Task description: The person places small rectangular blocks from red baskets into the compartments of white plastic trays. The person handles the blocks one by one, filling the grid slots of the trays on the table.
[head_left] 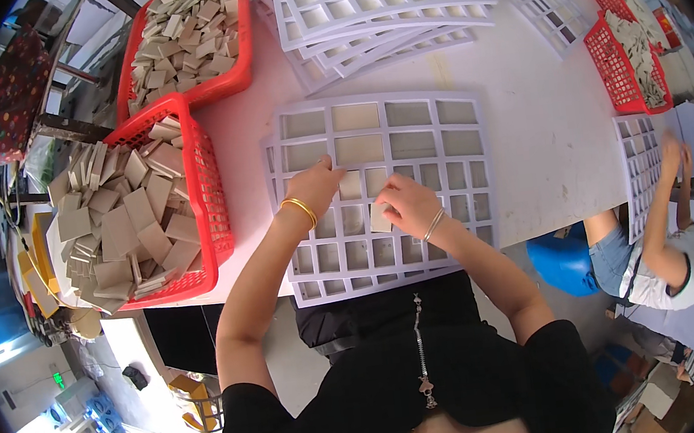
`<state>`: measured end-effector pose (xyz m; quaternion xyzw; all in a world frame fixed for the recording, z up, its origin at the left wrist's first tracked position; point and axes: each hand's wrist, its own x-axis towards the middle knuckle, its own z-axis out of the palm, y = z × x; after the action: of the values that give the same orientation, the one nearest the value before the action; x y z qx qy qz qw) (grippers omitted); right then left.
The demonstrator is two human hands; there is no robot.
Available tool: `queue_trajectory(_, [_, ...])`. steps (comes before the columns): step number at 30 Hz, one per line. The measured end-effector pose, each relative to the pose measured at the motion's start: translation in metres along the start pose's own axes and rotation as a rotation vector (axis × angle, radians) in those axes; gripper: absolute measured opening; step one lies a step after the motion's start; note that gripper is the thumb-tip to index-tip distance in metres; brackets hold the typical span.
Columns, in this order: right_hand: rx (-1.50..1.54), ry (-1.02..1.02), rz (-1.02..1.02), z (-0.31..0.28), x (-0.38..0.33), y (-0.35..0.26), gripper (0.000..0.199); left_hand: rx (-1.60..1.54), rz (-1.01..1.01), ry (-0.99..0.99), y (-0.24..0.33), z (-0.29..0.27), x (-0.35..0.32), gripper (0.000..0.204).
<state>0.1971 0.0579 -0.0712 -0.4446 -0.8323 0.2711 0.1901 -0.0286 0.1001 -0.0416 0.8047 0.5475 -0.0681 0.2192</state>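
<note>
Left hand [315,182] rests on the white grid tray [376,103] on the white table [539,112], fingers pressed down on a beige tile [349,184] seated in a cell. Right hand [407,204] pinches another tile [379,218] over a cell just beside it; whether that tile is fully seated cannot be told. Near the left forearm, a red basket [208,199] holds loose tiles. More empty trays [375,2] are stacked farther back.

Tile basket [208,199] lies left of grid [385,180] on table [541,128].
</note>
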Motion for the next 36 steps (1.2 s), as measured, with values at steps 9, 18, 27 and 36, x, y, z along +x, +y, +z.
queue_trajectory(9, [-0.13, -0.012, -0.129, 0.001, -0.005, 0.002, 0.02, 0.181, 0.023, -0.102, 0.008, 0.004, -0.004, 0.034])
queue_trajectory(18, [-0.17, -0.125, -0.239, -0.001, -0.008, -0.003, 0.019, -0.451, -0.02, 0.37, 0.003, 0.003, -0.02, 0.026])
queue_trajectory(27, [0.452, -0.036, 0.1, -0.017, -0.003, -0.039, 0.02, -1.094, -0.166, 0.484, 0.029, 0.055, -0.062, 0.023])
queue_trajectory(36, [0.908, -0.237, 0.286, 0.001, -0.001, -0.037, 0.024, -1.267, -0.189, 0.673, 0.058, 0.097, -0.07, 0.028])
